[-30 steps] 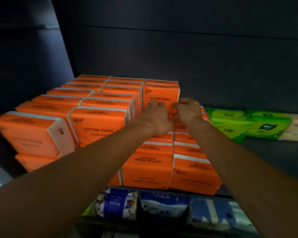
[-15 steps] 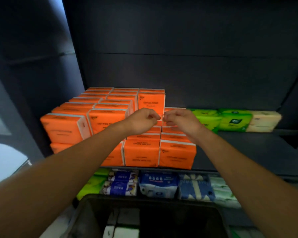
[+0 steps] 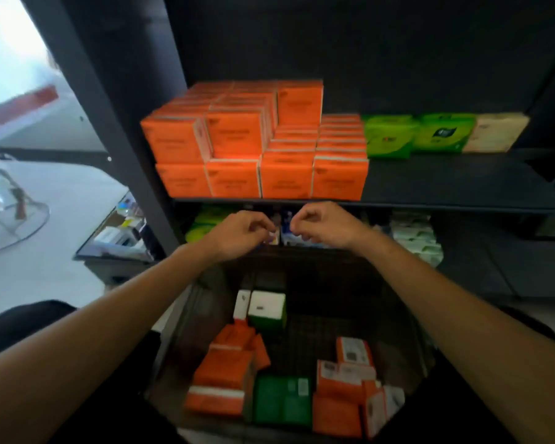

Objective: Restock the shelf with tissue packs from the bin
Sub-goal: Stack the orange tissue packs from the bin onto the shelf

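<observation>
Orange tissue packs (image 3: 253, 142) stand stacked in rows on the left half of the dark shelf (image 3: 446, 184). Below me a black bin (image 3: 318, 322) holds several loose packs: orange ones (image 3: 220, 379), a dark green one (image 3: 282, 400) and a white-topped green one (image 3: 266, 309). My left hand (image 3: 241, 233) and my right hand (image 3: 326, 224) hover side by side in front of the shelf edge, above the bin's far rim. The fingers of both hang loosely curled and hold nothing.
Light green packs (image 3: 417, 134) and a cream pack (image 3: 497, 133) sit at the back right of the shelf. The lower shelf holds blue, green and white packs (image 3: 414, 241). A shelf post (image 3: 109, 123) rises at the left, with a low table (image 3: 116, 238) beyond.
Both hands have come back from the orange stack and dropped below the shelf edge. The view has tilted down, so the bin's contents now show.
</observation>
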Motion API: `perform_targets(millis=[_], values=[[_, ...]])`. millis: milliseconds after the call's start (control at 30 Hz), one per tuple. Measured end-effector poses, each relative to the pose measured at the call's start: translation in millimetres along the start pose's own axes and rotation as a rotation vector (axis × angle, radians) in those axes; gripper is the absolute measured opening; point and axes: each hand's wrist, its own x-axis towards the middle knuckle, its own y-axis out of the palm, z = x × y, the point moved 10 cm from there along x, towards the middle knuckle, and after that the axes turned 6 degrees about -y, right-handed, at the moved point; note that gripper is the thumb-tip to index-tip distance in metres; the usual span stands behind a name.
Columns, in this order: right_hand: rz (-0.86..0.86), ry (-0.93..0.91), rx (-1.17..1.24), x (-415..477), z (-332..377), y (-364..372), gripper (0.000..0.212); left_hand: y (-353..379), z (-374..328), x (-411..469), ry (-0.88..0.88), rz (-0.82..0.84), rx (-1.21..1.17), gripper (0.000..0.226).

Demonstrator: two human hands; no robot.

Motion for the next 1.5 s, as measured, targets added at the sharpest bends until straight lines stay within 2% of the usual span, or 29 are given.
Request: perform_targets(millis=[200, 300, 400, 467, 500, 633, 700, 800, 933, 1033, 1167, 1300, 1367, 1467, 1500], values=[[0.186, 0.150, -0.040, -23.2, -59.1, 83.5, 0.009, 63.2, 75.2, -33.2, -0.142, 0.170, 0.069, 0.020], [0.203, 0.211, -0.022, -28.0, -97.3, 118.1, 0.009, 97.1, 116.4, -49.3, -0.247, 0.194, -0.035, 0.021], [0.207, 0.268, -0.030, -28.7, -133.9, 151.7, 0.014, 132.0, 148.4, -59.0, -0.300, 0.297, 0.035, 0.023], [0.232, 0.301, -0.018, -32.0, -154.5, 176.7, 0.009, 148.9, 165.0, -61.7, -0.330, 0.362, 0.059, 0.025], [0.239, 0.322, -0.001, -33.9, -163.1, 187.7, 0.003, 153.1, 171.6, -61.1, -0.340, 0.371, 0.076, 0.025], [0.295, 0.407, 0.020, -37.6, -198.4, 227.6, 0.007, 156.7, 201.6, -57.6, -0.397, 0.346, 0.094, 0.027], [0.314, 0.468, 0.055, -38.3, -211.0, 244.6, 0.008, 158.3, 219.5, -53.2, -0.440, 0.321, 0.119, 0.026], [0.306, 0.540, 0.121, -32.4, -222.0, 265.4, 0.023, 173.3, 245.3, -50.8, -0.508, 0.355, 0.165, 0.027], [0.397, 0.664, 0.261, -37.5, -223.6, 303.9, 0.013, 205.6, 271.3, -49.7, -0.548, 0.498, 0.246, 0.028], [0.396, 0.706, 0.373, -43.2, -225.8, 322.5, 0.012, 207.5, 274.2, -40.4, -0.595, 0.508, 0.140, 0.029], [0.456, 0.774, 0.360, -49.6, -232.6, 321.6, 0.016, 201.0, 274.5, -34.9, -0.657, 0.457, 0.013, 0.033], [0.422, 0.779, 0.390, -41.5, -215.0, 291.6, 0.018, 192.9, 255.5, -39.8, -0.662, 0.395, -0.034, 0.033], [0.352, 0.736, 0.360, -34.8, -202.2, 263.1, 0.017, 181.5, 235.6, -37.4, -0.660, 0.356, -0.121, 0.027], [0.173, 0.608, 0.340, -24.9, -178.8, 206.2, 0.010, 158.7, 205.1, -37.1, -0.694, 0.307, -0.402, 0.016], [0.115, 0.562, 0.379, -22.7, -168.0, 187.8, 0.007, 150.1, 195.4, -39.1, -0.706, 0.289, -0.493, 0.023]])
